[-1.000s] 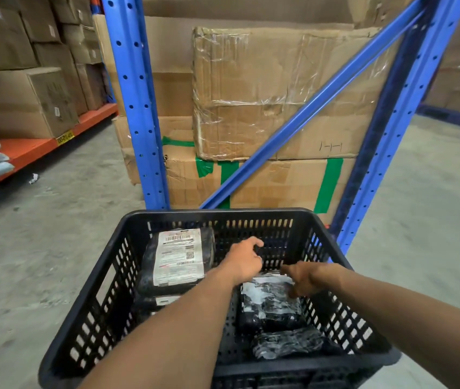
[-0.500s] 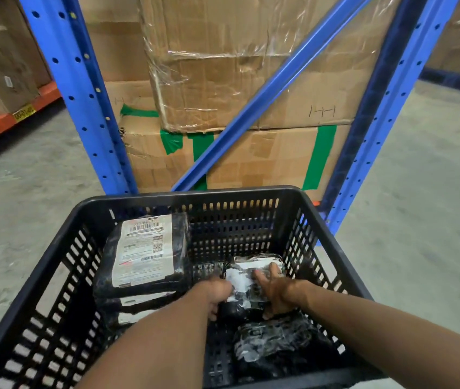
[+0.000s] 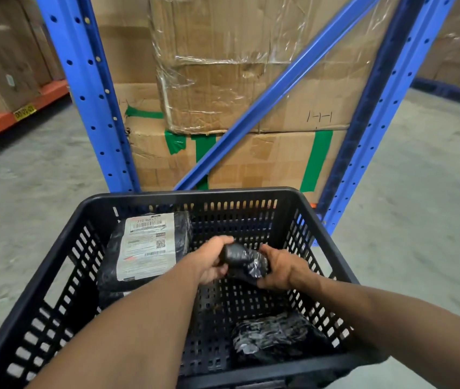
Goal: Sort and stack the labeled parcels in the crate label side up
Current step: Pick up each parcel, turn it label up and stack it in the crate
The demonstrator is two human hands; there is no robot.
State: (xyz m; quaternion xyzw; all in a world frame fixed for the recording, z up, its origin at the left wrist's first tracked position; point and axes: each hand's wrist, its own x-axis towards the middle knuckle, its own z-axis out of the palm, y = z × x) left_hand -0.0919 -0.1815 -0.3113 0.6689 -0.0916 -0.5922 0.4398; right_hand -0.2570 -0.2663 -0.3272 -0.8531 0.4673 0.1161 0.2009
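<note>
One labelled parcel point(image 3: 147, 248) stacked label up at the crate point(image 3: 318, 242) left, one small black parcel point(image 3: 244, 261) gripped between left hand point(image 3: 212, 262) and right hand point(image 3: 282, 266) above the floor, label unseen, another point(image 3: 273, 336) unsorted near right.

This is a warehouse or storeroom: tall blue perforated steel rack uprights point(image 3: 88, 88) with a diagonal blue brace point(image 3: 279, 88) frame stacked brown cardboard cartons point(image 3: 223, 80), some wrapped in clear film and sealed with green tape point(image 3: 315, 161). To the left an orange rack beam point(image 3: 4, 119) with a small yellow location tag point(image 3: 24, 112) carries more cartons, all above a bare grey concrete floor point(image 3: 419, 192). A black slotted plastic crate point(image 3: 223, 196) holds black plastic-wrapped parcels, one bearing a white barcoded shipping label point(image 3: 147, 245).
</note>
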